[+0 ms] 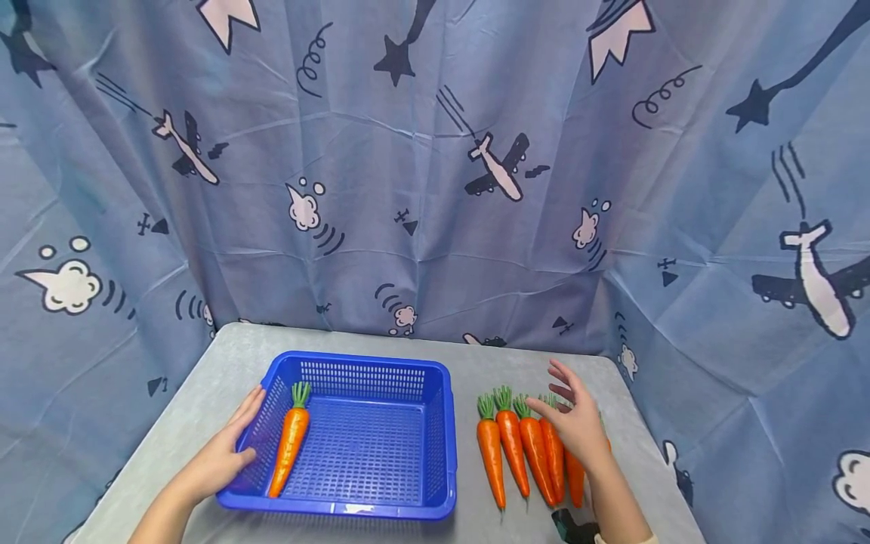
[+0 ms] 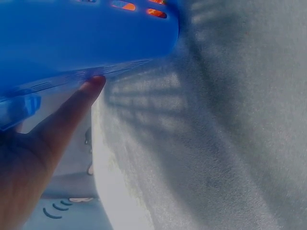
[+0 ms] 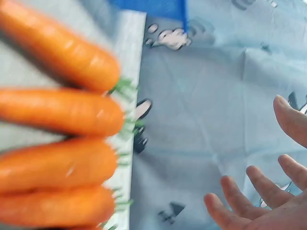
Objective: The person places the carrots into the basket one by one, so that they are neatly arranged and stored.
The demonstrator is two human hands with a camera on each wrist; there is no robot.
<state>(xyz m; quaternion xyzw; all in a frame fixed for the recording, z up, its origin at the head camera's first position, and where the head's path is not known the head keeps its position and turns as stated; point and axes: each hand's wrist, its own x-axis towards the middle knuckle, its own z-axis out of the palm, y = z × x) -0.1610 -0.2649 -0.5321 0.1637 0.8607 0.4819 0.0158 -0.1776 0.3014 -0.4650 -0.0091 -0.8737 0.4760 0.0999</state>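
Observation:
A blue plastic basket (image 1: pixel 367 510) with slotted walls stands on the table, and one orange carrot (image 1: pixel 291 442) with a green top lies along its left side inside. My left hand (image 1: pixel 227 446) rests at the basket's left rim with fingers extended; the left wrist view shows a straight finger (image 2: pixel 81 98) touching the outer wall. To the right of the basket, several carrots (image 1: pixel 491 457) lie side by side, tops toward the back. My right hand (image 1: pixel 574 419) is raised over the right end of this row, fingers spread and holding nothing. It partly hides the rightmost carrots.
The pale table (image 1: pixel 469 370) has a patterned blue curtain (image 1: pixel 408 189) behind it and at both sides. A dark object (image 1: pixel 574 527) shows by the right forearm at the near edge.

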